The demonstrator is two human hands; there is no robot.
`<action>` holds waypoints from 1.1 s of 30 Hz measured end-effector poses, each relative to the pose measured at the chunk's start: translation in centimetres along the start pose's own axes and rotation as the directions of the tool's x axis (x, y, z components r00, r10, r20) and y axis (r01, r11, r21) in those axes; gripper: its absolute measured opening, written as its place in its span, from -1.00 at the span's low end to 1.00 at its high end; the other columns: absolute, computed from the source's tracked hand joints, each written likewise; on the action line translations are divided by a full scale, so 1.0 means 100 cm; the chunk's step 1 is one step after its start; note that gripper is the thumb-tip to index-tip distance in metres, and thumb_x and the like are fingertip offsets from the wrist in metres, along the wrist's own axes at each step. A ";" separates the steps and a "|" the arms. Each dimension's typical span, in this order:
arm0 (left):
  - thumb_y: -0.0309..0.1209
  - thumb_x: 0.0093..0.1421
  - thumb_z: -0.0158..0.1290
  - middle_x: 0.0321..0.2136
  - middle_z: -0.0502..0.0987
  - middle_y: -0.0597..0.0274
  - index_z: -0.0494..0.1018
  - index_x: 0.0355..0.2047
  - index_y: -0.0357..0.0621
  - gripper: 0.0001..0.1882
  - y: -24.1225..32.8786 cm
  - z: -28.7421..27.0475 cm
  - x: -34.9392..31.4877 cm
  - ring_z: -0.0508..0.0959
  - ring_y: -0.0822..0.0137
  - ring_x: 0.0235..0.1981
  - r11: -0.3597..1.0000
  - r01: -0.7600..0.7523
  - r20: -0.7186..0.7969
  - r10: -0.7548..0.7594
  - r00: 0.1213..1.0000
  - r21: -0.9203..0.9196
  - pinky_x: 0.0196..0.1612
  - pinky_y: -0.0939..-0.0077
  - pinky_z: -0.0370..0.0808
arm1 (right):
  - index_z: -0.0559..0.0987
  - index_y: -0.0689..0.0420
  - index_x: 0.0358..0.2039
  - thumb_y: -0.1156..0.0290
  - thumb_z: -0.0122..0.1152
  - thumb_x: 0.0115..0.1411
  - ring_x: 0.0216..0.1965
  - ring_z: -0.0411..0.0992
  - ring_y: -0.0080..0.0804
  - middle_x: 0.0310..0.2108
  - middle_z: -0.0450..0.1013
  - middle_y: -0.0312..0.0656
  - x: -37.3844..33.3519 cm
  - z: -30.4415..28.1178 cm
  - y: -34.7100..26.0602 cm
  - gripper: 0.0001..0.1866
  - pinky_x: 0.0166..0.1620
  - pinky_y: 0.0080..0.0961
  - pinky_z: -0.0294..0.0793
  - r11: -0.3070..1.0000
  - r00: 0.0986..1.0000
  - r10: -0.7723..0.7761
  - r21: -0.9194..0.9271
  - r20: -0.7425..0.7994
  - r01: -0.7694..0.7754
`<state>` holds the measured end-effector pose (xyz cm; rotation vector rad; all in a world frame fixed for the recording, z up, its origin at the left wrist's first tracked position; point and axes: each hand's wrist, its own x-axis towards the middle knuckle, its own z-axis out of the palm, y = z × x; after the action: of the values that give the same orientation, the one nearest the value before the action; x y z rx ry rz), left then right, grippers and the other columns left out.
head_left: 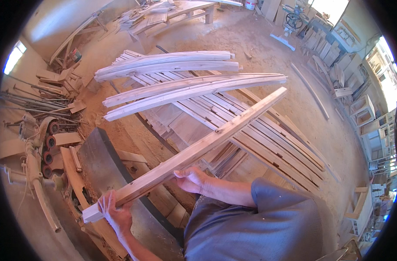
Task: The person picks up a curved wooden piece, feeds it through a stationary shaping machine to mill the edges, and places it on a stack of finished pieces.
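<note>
at far left are rods, then red rollers on a machine. next comes a dark metal bed; the bar slants in the air across it, its near end past the bed's left edge, its far end over the pile. the left hand is wrapped round the bar close to that near end. the right hand is half curled against the bar's lower side, thumb touching; whether it grips or only props cannot be told. two bunches of strips lie crosswise at the pile's far end. farther right a loose length lies on the floor

as for progress, the pile's slotted pieces look cut already; the crosswise strips show no clear slots, so may have work left; the bar has dark nicks, but whether it is finished is unclear
</note>
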<state>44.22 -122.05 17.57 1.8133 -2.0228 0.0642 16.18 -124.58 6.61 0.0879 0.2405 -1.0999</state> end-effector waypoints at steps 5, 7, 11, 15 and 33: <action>-0.46 -0.12 0.34 -0.10 0.51 0.04 0.49 -0.14 -0.28 -0.51 -0.026 0.005 -0.017 0.43 -0.09 0.01 0.983 -0.117 -0.296 0.154 0.943 0.138 0.18 0.00 0.27 | 0.32 0.00 0.28 0.66 0.43 -0.08 0.37 0.14 -0.20 0.29 0.30 -0.13 0.004 0.004 0.021 -0.13 0.45 -0.23 -0.01 0.999 0.956 0.038 -0.022 0.290 -0.033; -0.48 -0.07 0.29 -0.10 0.51 0.05 0.49 -0.13 -0.26 -0.56 -0.031 0.010 -0.024 0.43 -0.08 0.02 0.985 -0.074 -0.339 0.123 0.933 0.155 0.16 -0.01 0.27 | 0.24 -0.01 0.35 0.67 0.41 -0.08 0.39 0.11 -0.19 0.30 0.28 -0.12 0.005 0.013 0.019 -0.05 0.40 -0.28 0.08 0.996 0.936 0.056 -0.087 0.349 -0.027; -0.60 -0.05 0.16 -0.13 0.50 0.07 0.51 -0.15 -0.19 -0.62 -0.034 0.019 -0.045 0.46 -0.03 -0.04 0.969 -0.021 -0.443 0.132 0.887 0.246 0.05 -0.01 0.33 | 0.10 -0.03 0.41 0.71 0.34 -0.04 0.39 0.12 -0.20 0.29 0.29 -0.08 0.010 0.032 -0.001 0.02 0.04 -0.63 0.50 0.981 0.879 0.178 -0.149 0.442 -0.124; -0.61 -0.08 0.10 -0.20 0.47 0.07 0.52 -0.16 -0.13 -0.61 -0.025 0.018 -0.072 0.46 -0.04 -0.14 0.941 0.035 -0.462 0.133 0.877 0.337 -0.12 -0.01 0.36 | -0.03 -0.10 0.45 0.71 0.29 0.00 0.35 0.20 -0.16 0.29 0.28 0.02 0.024 0.055 -0.014 0.07 -0.27 -0.85 0.55 0.957 0.813 0.288 -0.165 0.506 -0.237; -0.15 0.30 -0.03 -0.06 0.59 0.04 0.57 -0.14 -0.06 -0.68 0.068 -0.014 -0.208 0.57 -0.06 -0.07 0.760 0.529 -0.512 -0.305 0.803 0.377 -0.04 -0.01 0.49 | -0.07 -0.14 0.47 0.62 0.42 -0.17 0.41 0.07 -0.06 0.43 0.03 -0.03 0.069 0.069 0.083 0.23 0.43 -0.07 -0.01 0.706 0.518 0.674 -0.252 0.527 -0.662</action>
<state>39.37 -101.10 13.51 2.2885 -1.3085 0.8539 27.53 -128.12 11.27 -0.1780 -0.3450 -0.2868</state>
